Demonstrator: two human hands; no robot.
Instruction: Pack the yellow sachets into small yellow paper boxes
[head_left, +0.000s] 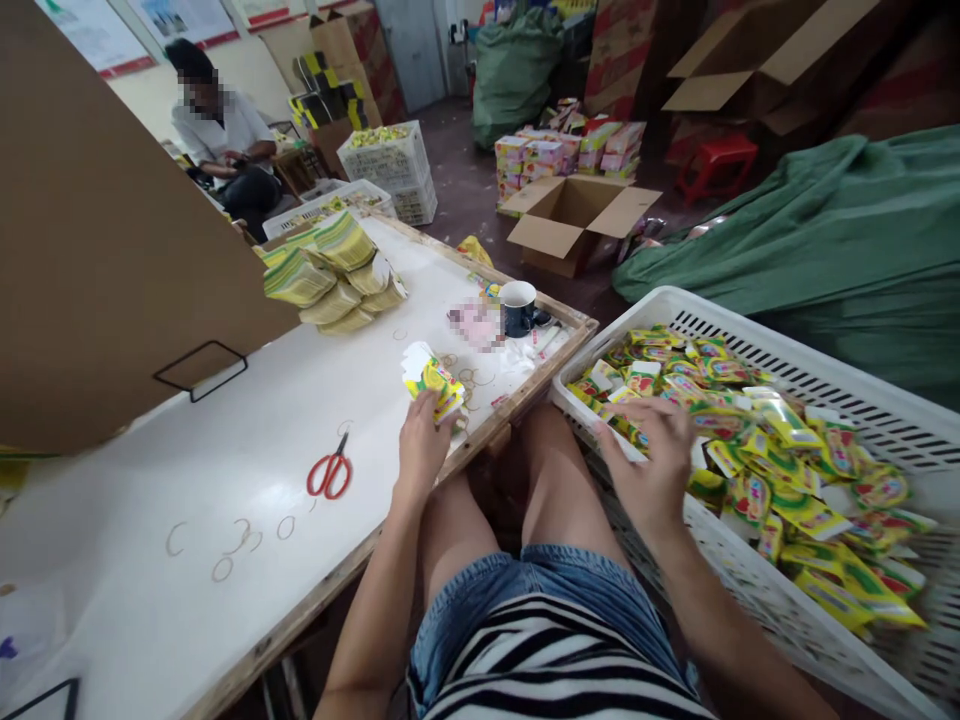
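In my left hand (426,440), closed over the white table (259,420), are yellow-and-green printed cartons (435,385) with white flaps, gripped at their lower end. How many there are I cannot tell. My right hand (654,450) hovers over the near edge of a white plastic basket (649,300), thumb and fingers apart. Just past its fingertips is a blurred carton (724,418), seemingly loose from the hand. Many small yellow cartons (795,470) with red and green print lie jumbled in the basket.
Red-handled scissors (330,475) and rubber bands (286,527) lie on the table. Bundled flat cartons (337,275) are piled farther back, and a dark mug (517,308) stands near the corner. Beyond are an open cardboard box (547,245), green sacking (847,240) and a seated person (225,140).
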